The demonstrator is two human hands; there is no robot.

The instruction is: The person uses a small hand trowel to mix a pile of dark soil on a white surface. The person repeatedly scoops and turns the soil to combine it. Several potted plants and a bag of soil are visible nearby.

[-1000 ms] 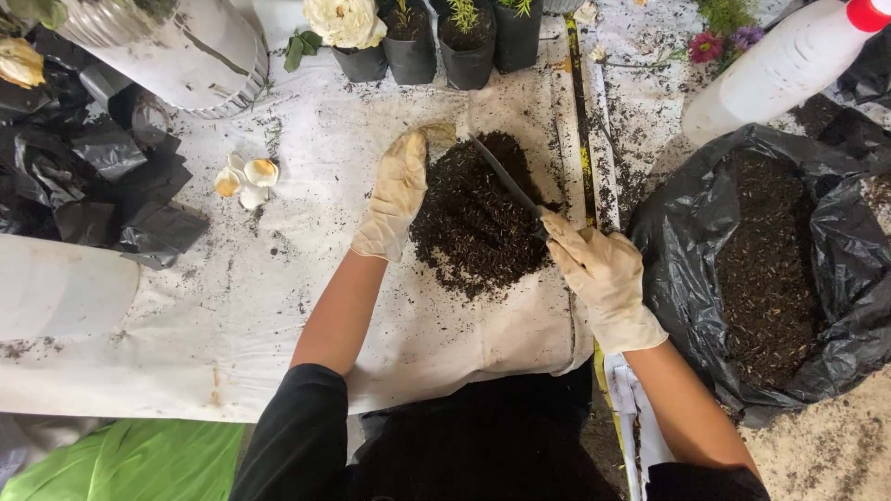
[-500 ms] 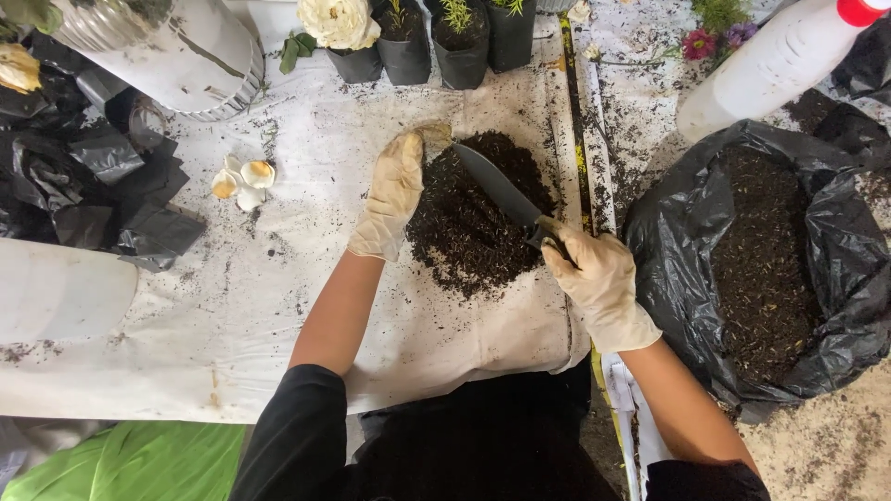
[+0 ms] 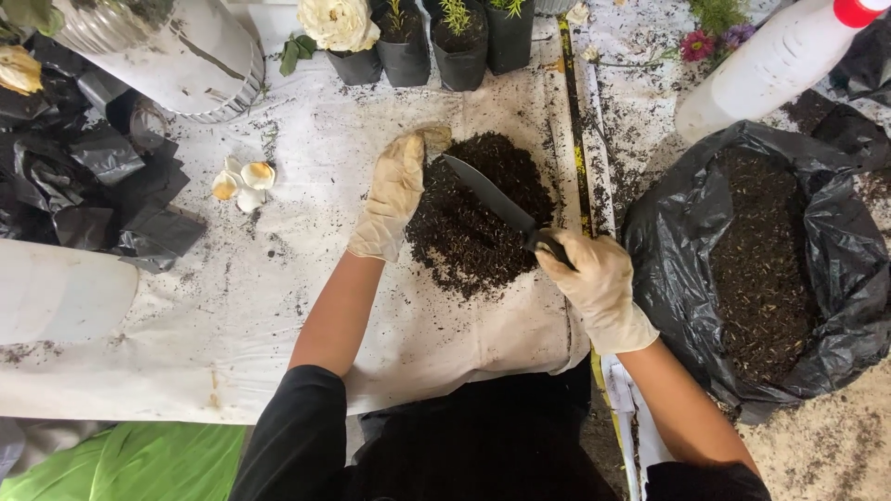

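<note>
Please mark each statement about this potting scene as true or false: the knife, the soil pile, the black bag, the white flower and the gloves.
1. The right hand holds a knife whose blade lies over the soil pile. True.
2. The left hand is bare. False: both hands wear pale gloves.
3. The black bag to the right of the pile is empty. False: it holds dark soil.
4. A white flower lies beside the small black pots at the far edge. True.
5. The left hand rests at the left side of the soil pile. True.
</note>
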